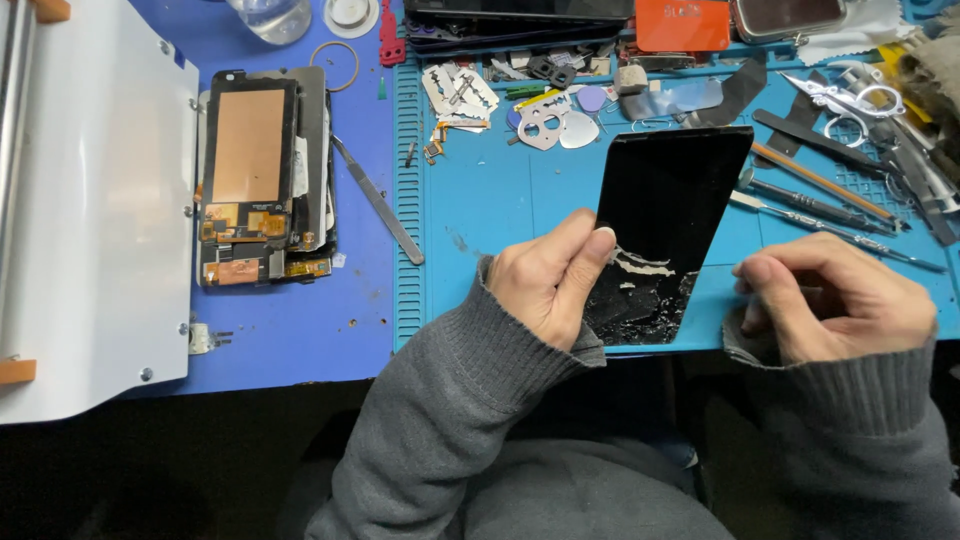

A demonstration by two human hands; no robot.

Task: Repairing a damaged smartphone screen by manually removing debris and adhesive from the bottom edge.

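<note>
The black screen (668, 225) stands tilted at frame centre over the blue mat (500, 200); its lower end is cracked and partly flaked, the upper part intact. The left hand (545, 280) grips its left edge. The right hand (835, 300), lower right, is curled; contents unclear.

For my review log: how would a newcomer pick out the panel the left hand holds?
Start at the blue work mat. Over its near edge, the left hand holds a black glass panel. Unlike the opened phone further left, it is plain black, cracked at its lower end.
</note>
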